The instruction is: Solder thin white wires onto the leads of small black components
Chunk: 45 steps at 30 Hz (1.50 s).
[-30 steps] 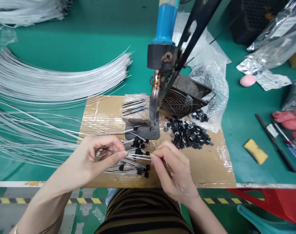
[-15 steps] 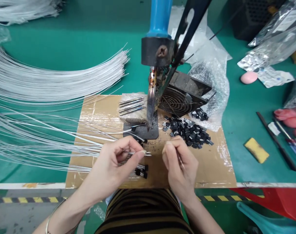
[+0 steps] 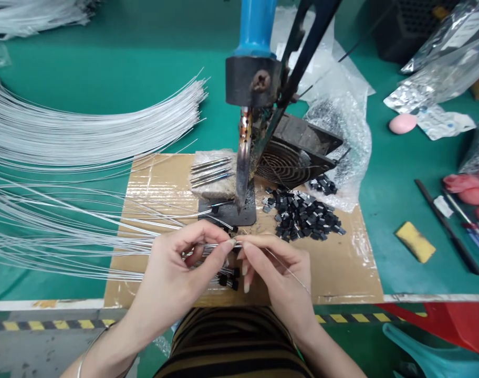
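Observation:
My left hand (image 3: 184, 262) pinches the end of white wires between thumb and index finger, over the cardboard. My right hand (image 3: 279, 273) has come fingertip to fingertip with it, thumb and index finger closed at the wire ends. A thin silvery wire (image 3: 289, 270) that looks like solder runs from those fingertips across the right palm. Just above my hands, a blue-handled soldering iron (image 3: 243, 173) points downward in a stand. Wires with black connectors (image 3: 228, 278) at their ends lie beneath my left hand. What exactly the fingertips hold is partly hidden.
Loose black connectors (image 3: 308, 215) lie heaped on the cardboard (image 3: 342, 273), right of the iron. Behind them stands a dark fan (image 3: 287, 163). A wire bundle (image 3: 105, 139) spreads across the left. Metal rods (image 3: 211, 172) rest on a wrapped block. A yellow sponge (image 3: 415, 242) lies at right.
My right hand has moved left and its fingertips now meet the left hand's at the wire ends. The left hand has barely shifted.

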{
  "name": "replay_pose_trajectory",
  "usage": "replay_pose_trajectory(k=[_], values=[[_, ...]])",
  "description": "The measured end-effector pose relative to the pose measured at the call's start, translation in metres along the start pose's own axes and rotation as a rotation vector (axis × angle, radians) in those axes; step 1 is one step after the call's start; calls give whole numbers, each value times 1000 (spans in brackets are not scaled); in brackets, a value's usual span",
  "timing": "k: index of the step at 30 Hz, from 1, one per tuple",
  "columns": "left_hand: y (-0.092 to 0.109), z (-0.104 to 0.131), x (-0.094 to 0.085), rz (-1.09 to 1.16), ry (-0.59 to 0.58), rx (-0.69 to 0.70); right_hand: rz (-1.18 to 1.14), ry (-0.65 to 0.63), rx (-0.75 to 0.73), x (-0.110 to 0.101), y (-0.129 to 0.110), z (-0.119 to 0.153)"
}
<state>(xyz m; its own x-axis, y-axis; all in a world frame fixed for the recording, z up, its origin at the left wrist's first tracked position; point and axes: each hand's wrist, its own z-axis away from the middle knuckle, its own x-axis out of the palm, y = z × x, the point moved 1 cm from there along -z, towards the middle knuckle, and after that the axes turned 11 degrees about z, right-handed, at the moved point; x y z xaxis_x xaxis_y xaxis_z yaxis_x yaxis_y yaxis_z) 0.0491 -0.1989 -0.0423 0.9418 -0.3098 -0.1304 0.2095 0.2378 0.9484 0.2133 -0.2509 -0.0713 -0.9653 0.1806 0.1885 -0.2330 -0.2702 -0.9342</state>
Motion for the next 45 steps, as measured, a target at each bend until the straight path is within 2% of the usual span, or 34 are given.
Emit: replay_pose_trajectory(k=[12,22,31,37,42,45], values=[[-1,7,2,-208,45,123,-165,-58,119,-1,9,0],[4,6,4,-161,79,171,19,33,38,-1,4,1],[3,7,4,-108,81,140,1,42,-25,-2,0,1],[3,7,8,-87,106,152,3,57,2,-1,-2,2],[1,8,9,-65,120,109,-61,-13,-8,-3,5,2],[0,8,9,-45,113,87,-114,-56,37,-2,9,2]])
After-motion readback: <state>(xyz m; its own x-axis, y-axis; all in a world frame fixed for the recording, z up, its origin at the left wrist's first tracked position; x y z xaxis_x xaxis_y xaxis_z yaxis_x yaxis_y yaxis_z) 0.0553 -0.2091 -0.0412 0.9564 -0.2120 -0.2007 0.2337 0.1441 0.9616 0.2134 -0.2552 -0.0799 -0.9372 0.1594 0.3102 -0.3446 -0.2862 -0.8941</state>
